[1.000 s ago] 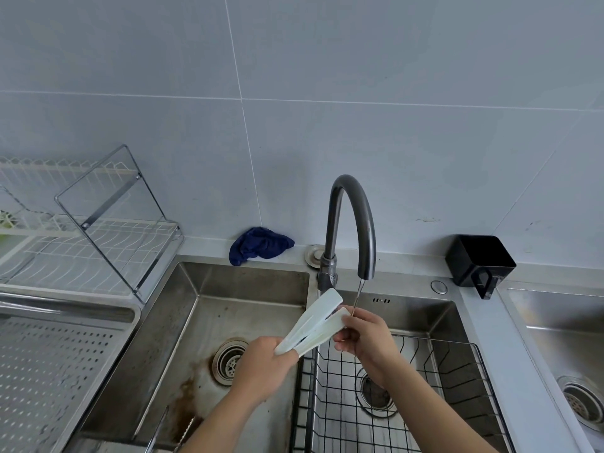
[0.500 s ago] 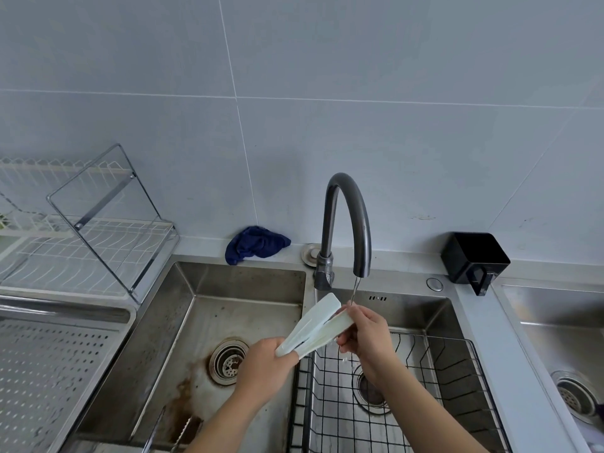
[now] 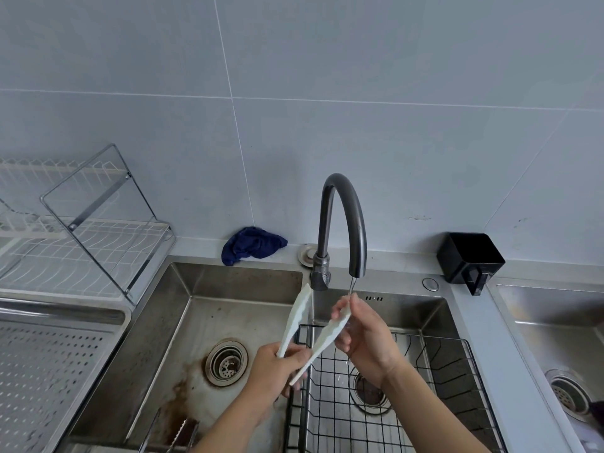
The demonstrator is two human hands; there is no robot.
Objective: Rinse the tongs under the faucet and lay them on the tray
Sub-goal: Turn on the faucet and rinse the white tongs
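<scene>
one view only, head-worn, wide-angle. stands in front of the faucet (image 3: 341, 223), looking forward and down at it from above. close range: forearms enter from the bottom edge, both hands just below the faucet spout. frame reaches up the tiled wall (image 3: 327, 93) behind the faucet, left to a wire dish rack (image 3: 81, 237), right to a second basin (image 3: 555, 322). straight lines bow toward the edges.

I count: one pair of white tongs (image 3: 302, 325), one faucet (image 3: 343, 223), three sink basins (image 3: 183, 322), three drains (image 3: 227, 362), one wire basket (image 3: 441, 371), one blue cloth (image 3: 251, 245), one black holder (image 3: 469, 261), two hands (image 3: 366, 341).
</scene>
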